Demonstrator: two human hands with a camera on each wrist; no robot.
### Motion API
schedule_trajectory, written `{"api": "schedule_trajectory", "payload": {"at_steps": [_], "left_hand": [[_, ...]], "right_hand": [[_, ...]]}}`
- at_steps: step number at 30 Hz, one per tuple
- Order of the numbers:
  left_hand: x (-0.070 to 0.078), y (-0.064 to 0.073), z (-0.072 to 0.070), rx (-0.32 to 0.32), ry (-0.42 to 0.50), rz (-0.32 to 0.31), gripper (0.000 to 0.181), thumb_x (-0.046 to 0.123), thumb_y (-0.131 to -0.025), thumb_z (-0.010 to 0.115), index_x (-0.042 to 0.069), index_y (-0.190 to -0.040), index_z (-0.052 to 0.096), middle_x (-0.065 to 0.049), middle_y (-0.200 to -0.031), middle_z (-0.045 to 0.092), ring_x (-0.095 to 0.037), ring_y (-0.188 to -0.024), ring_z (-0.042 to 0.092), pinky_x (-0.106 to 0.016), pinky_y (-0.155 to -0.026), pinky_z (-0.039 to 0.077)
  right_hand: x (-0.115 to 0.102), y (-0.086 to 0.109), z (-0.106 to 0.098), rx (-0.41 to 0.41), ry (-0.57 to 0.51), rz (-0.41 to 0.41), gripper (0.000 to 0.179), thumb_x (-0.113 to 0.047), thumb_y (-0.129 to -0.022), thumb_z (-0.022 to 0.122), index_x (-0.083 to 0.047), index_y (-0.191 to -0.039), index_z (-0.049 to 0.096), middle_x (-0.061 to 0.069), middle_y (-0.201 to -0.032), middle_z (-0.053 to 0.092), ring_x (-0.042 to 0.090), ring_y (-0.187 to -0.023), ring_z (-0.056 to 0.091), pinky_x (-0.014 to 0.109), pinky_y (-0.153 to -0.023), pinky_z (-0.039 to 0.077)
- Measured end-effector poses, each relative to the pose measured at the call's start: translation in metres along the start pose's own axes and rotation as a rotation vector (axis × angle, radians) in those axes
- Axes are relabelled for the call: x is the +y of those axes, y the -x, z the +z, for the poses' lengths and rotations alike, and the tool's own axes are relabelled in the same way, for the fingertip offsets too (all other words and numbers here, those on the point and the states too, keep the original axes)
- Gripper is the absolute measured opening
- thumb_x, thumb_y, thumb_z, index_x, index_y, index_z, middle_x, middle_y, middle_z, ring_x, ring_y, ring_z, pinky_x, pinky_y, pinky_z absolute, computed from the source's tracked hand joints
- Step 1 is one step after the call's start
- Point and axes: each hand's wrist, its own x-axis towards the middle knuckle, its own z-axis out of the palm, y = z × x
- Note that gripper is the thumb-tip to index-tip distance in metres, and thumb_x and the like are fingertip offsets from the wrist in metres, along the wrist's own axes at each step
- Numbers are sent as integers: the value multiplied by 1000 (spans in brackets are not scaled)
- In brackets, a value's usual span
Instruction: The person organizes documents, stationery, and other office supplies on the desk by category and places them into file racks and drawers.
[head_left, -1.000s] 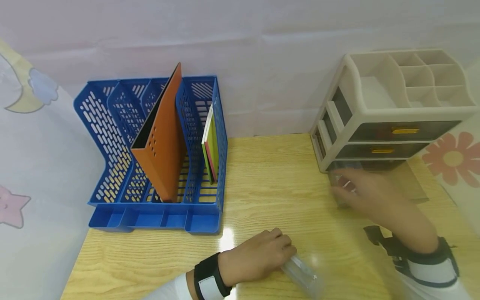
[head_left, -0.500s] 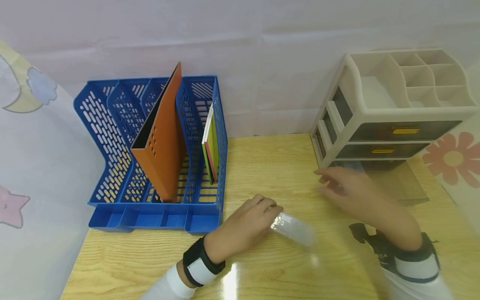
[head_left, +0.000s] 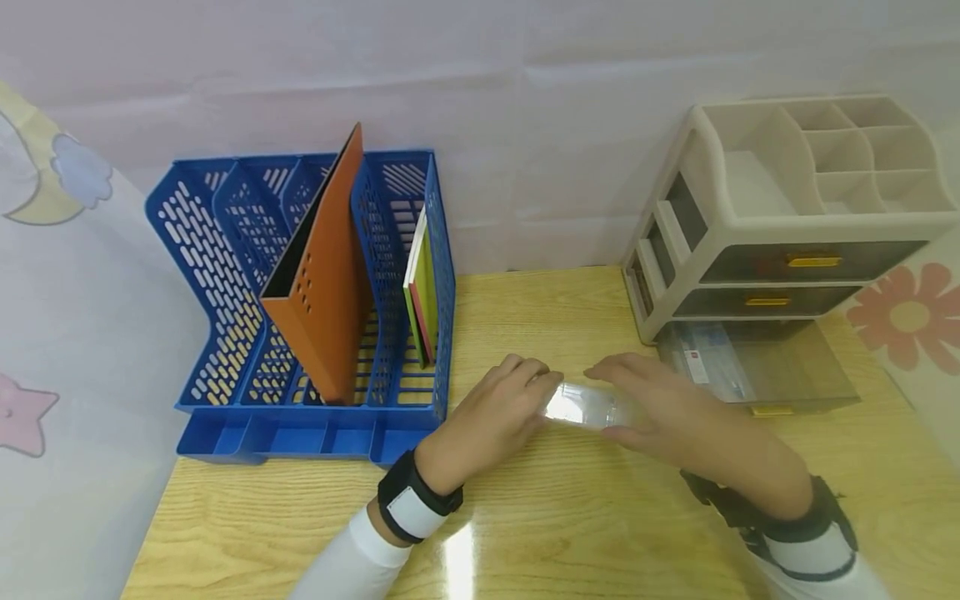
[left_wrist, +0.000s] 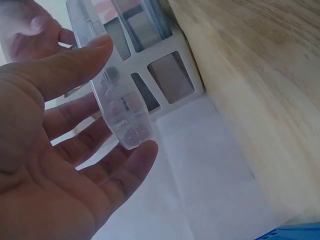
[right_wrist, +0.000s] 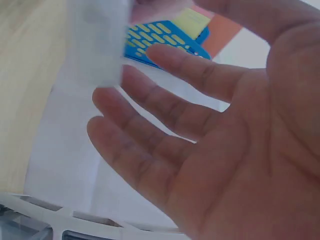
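Note:
My left hand (head_left: pixel 487 425) grips one end of a clear plastic case (head_left: pixel 577 406) above the middle of the table. Its thumb and fingertips clasp the case's edges in the left wrist view, where a latch or hinge shows on the clear case (left_wrist: pixel 122 100). At the case's other end is my right hand (head_left: pixel 667 417), fingers spread around it. In the right wrist view that hand's fingers (right_wrist: pixel 135 160) are extended and loosely bent, close to the blurred case (right_wrist: pixel 97 45); firm contact cannot be made out. What the case contains is unclear.
A cream drawer unit (head_left: pixel 720 192) stands at the right, its lowest drawer (head_left: pixel 795 375) pulled out with a clear packet (head_left: pixel 716 358) inside. At the left, a blue file rack (head_left: pixel 300 408) holds an orange folder (head_left: pixel 330 292) and thin booklets (head_left: pixel 422 292).
My right hand has come left from the open drawer to the case. My left hand has moved up the table with the case, which has turned more level.

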Motion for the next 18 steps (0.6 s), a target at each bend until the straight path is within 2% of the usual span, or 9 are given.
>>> {"api": "schedule_trajectory", "payload": {"at_steps": [2,4,10,14,16,18], "left_hand": [[-1,-1,1,5,21,-20,55,22,-80,79,5,-128,59,-8,-120,64,-21,-107,54,-30,-94,50],[-1,-1,2,26,41,-46,55,23,-80,79,5,-127,59,-8,-119,64,-21,-107,54,-31,-94,50],[-3,-1,4,123,71,-113,54,25,-80,79,3,-126,59,-9,-116,63,-21,-104,54,-32,-90,51],[-3,-1,6,196,82,-167,55,24,-79,80,3,-125,59,-10,-113,63,-23,-100,54,-33,-87,52],[-3,-2,6,236,94,-204,55,23,-78,81,2,-124,60,-11,-112,63,-23,-99,54,-34,-85,52],[-3,-2,6,274,107,-238,53,22,-78,81,2,-123,61,-12,-111,64,-24,-98,55,-35,-84,53]], "right_hand": [[2,-1,4,8,-8,29,64,-28,-79,79,-4,-132,52,18,-131,57,36,-114,56,56,-89,53],[8,-2,6,17,-63,85,67,-31,-82,77,-4,-136,48,18,-130,57,35,-111,58,56,-86,54],[36,-13,16,53,-400,277,72,-42,-90,66,-4,-143,37,17,-129,57,36,-109,60,53,-85,56],[44,-20,26,72,-731,328,63,-30,-94,63,1,-141,35,25,-132,49,36,-108,62,50,-85,57],[42,-25,31,94,-931,319,57,-20,-96,61,7,-138,32,27,-130,47,31,-105,64,46,-85,57],[36,-29,38,120,-1129,296,52,-11,-97,58,10,-135,29,24,-126,48,24,-103,65,43,-86,57]]}}
